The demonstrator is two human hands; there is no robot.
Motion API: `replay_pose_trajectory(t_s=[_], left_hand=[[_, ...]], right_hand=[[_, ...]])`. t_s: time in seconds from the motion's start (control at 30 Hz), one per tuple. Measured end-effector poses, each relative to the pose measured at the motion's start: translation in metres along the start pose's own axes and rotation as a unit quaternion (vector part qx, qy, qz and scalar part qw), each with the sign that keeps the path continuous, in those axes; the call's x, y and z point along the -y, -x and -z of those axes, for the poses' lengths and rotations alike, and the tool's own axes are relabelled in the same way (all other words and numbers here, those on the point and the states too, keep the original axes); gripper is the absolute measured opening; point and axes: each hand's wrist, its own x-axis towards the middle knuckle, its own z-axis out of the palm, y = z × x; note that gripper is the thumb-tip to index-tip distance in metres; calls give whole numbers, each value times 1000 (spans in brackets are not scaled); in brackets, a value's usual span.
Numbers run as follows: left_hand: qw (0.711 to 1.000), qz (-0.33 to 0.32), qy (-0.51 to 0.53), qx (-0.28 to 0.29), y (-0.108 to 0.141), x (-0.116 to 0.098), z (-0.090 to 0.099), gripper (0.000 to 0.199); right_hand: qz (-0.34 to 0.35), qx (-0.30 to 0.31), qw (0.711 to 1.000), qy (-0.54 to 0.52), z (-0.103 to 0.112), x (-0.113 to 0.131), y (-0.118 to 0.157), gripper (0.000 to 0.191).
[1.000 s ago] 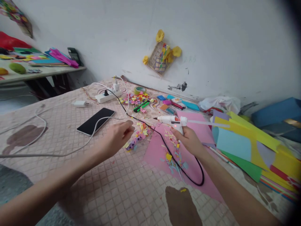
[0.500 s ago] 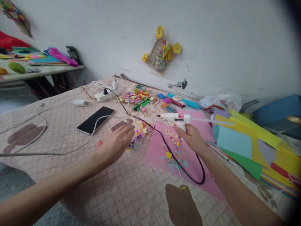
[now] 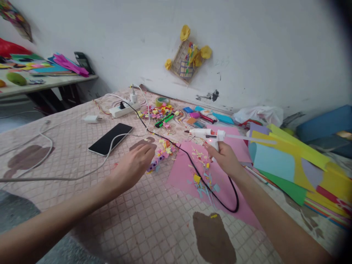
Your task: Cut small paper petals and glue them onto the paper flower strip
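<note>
My right hand (image 3: 227,157) is wrapped round the handle of a white hot glue gun (image 3: 203,132). The gun's dark nozzle points left, a small red light glows on its side, and a long clear glue stick (image 3: 250,139) sticks out of the back. My left hand (image 3: 137,161) is closed with its fingers curled down. Whatever those fingers pinch, if anything, is hidden beneath them. Right beside them lies a purple, dark-spotted craft piece (image 3: 155,164), partly covered by the hand, with small yellow and pink paper pieces (image 3: 167,146) just behind it.
The gun's black cord (image 3: 189,157) loops over a pink sheet (image 3: 178,172) strewn with scraps. A phone (image 3: 111,139) lies left, under a white cable. Behind are a power strip (image 3: 123,109), a green cutter (image 3: 164,120) and tape (image 3: 162,101). Coloured paper (image 3: 275,163) is stacked right.
The glue gun has tilted slightly and its red light shows more clearly. My left hand keeps nearly the same place and pose, while the whole view has shifted a little.
</note>
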Motion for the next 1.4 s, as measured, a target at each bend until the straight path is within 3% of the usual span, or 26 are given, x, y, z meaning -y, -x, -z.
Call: replay_pose_trajectory(t_s=[0.23,0.77,1.23,1.4], left_hand=[[996,9,-74,49,7,-1,0,19],[988,19,-102,118,10,-11,4,18],[988,20,-85,124,18,-17,2,17],[996,28,-48,76,19,-12,2,21]], right_hand=[[-58,-19,995,-81,-3,-2,-4,33],[-51,-13,993,-110,-4,-5,-4,32],[-49,-17,994,-95,-5,-10,-4,33],[-43,-21,994,-95,-3,-7,-3,35]])
